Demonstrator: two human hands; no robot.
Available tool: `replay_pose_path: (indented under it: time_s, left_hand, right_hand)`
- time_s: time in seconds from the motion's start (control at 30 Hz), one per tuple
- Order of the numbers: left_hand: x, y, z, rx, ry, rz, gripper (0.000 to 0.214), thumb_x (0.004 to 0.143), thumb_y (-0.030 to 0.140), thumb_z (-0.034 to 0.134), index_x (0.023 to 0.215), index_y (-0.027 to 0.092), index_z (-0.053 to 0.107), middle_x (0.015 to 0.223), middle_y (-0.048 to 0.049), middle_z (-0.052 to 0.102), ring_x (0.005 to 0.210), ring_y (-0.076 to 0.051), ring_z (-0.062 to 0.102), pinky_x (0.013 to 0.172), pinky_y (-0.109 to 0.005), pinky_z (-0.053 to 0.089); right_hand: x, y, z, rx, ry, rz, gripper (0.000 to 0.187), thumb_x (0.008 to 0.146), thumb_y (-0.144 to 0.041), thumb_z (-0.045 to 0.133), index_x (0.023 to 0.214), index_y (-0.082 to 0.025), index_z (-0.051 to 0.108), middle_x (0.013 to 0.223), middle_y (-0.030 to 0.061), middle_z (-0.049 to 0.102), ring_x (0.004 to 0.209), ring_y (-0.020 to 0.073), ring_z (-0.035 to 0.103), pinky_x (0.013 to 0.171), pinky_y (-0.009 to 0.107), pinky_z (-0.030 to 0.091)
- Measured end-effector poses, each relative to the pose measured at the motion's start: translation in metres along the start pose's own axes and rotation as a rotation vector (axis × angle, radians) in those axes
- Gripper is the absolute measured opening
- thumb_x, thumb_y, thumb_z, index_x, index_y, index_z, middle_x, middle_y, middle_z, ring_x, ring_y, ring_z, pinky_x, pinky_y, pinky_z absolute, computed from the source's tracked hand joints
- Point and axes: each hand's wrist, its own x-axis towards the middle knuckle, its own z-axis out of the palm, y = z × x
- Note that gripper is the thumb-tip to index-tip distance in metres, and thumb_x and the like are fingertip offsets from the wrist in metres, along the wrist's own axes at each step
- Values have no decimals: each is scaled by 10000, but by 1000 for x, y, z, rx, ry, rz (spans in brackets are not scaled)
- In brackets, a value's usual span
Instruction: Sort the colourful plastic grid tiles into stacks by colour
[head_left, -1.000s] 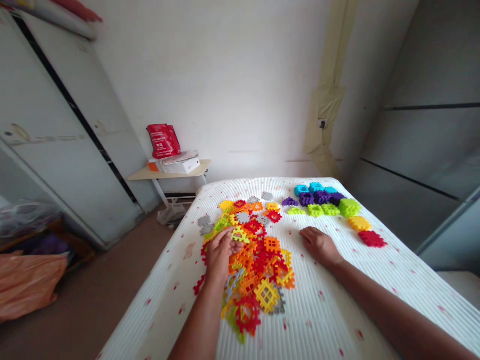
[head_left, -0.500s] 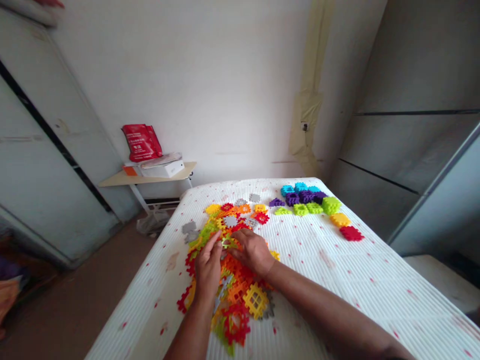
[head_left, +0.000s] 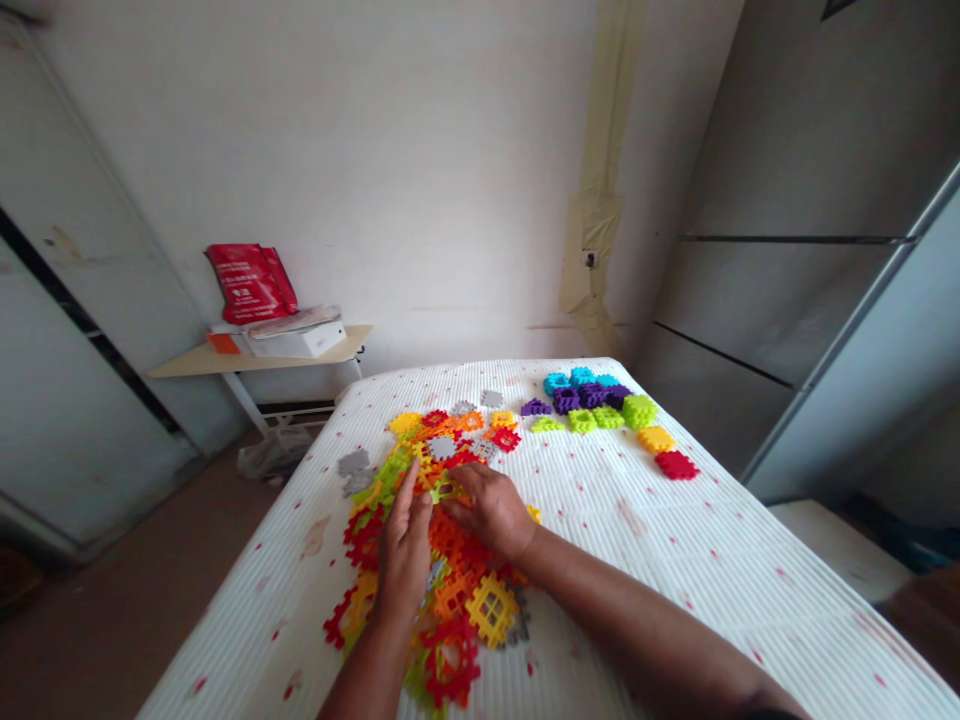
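A mixed heap of toothed plastic building tiles [head_left: 450, 590] in red, orange, yellow, lime green and grey lies on the white bed cover. At the heap's middle, a lime-green tile [head_left: 442, 490] with window-like openings sits between my hands. My right hand [head_left: 491, 510] has its fingers bent down and closed on this tile's right side. My left hand [head_left: 406, 535] is beside the tile's left edge, its fingers stretched forward and its thumb apart. A yellow window tile [head_left: 492, 610] lies in front of my right wrist.
Sorted stacks stand at the far right: blue tiles [head_left: 582, 377], purple tiles [head_left: 592, 394], green tiles [head_left: 639, 411], a yellow stack [head_left: 655, 439] and a red stack [head_left: 677, 465]. Grey tiles [head_left: 355, 470] lie left of the heap. A side table [head_left: 187, 362] holds a red bag [head_left: 251, 285].
The view has swung slightly to the right, so everything appears farther left. Both hands stay around the lime-green tile, with the left fingers a little straighter.
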Motion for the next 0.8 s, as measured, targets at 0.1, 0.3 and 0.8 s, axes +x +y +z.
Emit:
replay_pose_path:
  time_s: [0.1,0.3,0.8]
  left_hand:
    - [-1,3,0,29,-22,-5,533,868,427,440,1371,259,384,1362,-77,483,1295,-221,385,1076,-387,297]
    - [4,8,-10,-67,81,-28,617,849,439,474,1401,232,293,1089,-91,658,1049,-200,597,944,-361,439]
    - [7,4,-12,-18,106,-38,525,830,447,485,1293,203,440,1046,-87,666,981,-203,615,905,-353,456]
  right_hand:
    - [2,5,-4,2,6,-12,268,865,-320,529,1095,-194,581,999,69,637,885,163,606,769,247,468]
    - [23,70,-50,-271,91,285,314,834,-259,534,1137,-208,598,1132,64,634,981,188,605,854,271,450]
    - [52,174,-72,-544,-231,643,373,762,-189,576,1131,-230,614,1106,79,648,1010,217,601,795,272,463]
